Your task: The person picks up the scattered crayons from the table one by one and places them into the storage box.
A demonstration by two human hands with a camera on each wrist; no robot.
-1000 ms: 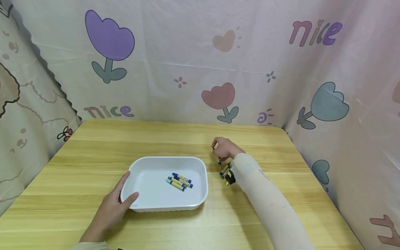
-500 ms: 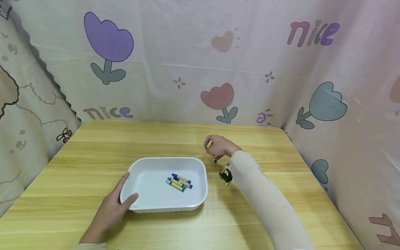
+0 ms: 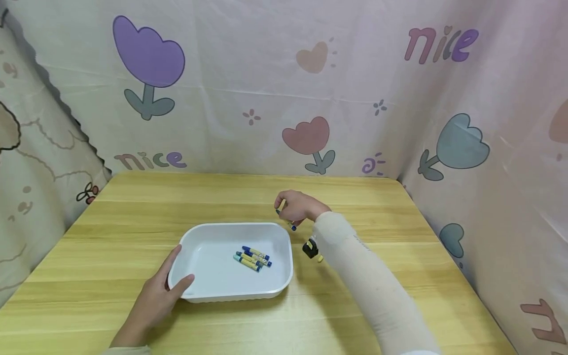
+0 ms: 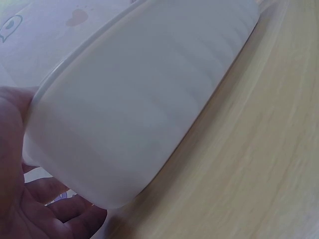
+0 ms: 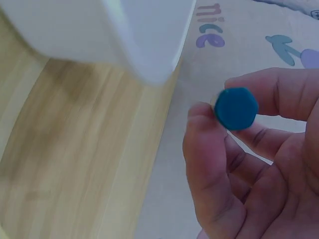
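right grip (image 3: 298, 207) clamped on crayon (image 5: 237, 109) near tray (image 3: 206, 264); if carried too low, crayon could strike tray and fall. left grip (image 3: 156, 297) clamped on tray.

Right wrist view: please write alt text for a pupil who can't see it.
A right hand pinches a blue-ended crayon, seen end-on. A white tray is at upper left, a wooden table at lower left, printed cloth behind.

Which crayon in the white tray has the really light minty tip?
The front crayon in the white tray, lowest in the head view: its left tip is pale aqua, while the other crayons there have darker left tips.
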